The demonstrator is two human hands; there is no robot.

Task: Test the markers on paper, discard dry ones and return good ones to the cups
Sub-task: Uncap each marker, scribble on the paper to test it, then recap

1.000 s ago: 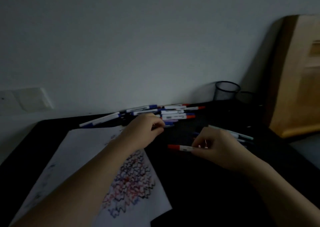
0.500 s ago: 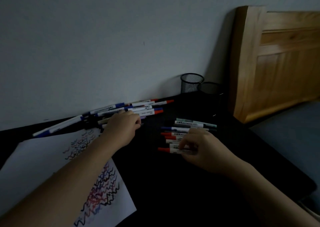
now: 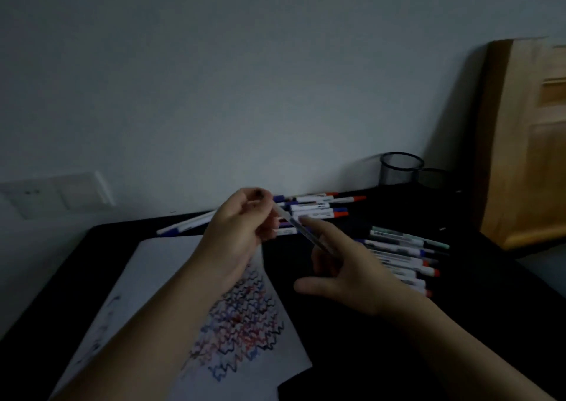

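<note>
Slim white-barrelled marker (image 3: 301, 228) held in air above black table (image 3: 352, 354), between both hands. Left hand (image 3: 245, 223) pinches upper end, fingers curled; right hand (image 3: 346, 266) grips lower barrel, thumb spread. Judged light, rigid, smooth; hold mid-barrel. White scribbled paper (image 3: 171, 278) at 7 o'clock; black mesh cups (image 3: 401, 169) at 2 o'clock.

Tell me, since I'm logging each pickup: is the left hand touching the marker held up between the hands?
Touching. The head view shows the left hand with fingers curled round the upper end of the marker, which is lifted above the paper; the right hand meets its lower end.
</note>
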